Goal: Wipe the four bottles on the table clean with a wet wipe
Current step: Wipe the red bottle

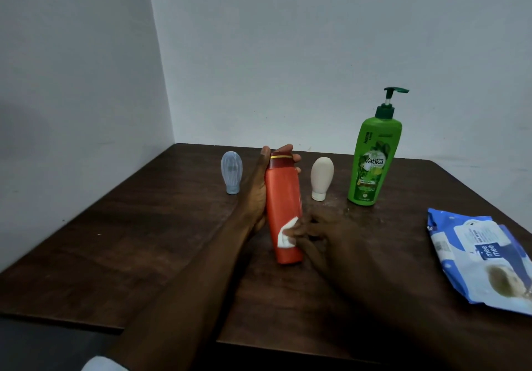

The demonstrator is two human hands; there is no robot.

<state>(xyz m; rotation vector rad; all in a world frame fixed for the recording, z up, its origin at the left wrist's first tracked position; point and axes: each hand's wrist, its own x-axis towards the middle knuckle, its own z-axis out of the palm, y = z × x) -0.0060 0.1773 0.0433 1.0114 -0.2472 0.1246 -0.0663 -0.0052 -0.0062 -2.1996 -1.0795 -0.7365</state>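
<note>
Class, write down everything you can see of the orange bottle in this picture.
The orange bottle is tall, slim and smooth, plastic by its look, with a dark red cap ringed by a gold band. No label shows. It is nearly upright, cap leaning slightly left. The left hand grips its upper part; the right hand holds a white wipe against its lower right side. Whether its base touches the table is unclear.

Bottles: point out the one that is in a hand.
The orange bottle, gripped by the left hand; the pale blue bottle, cream bottle and green pump bottle stand free on the table.
</note>
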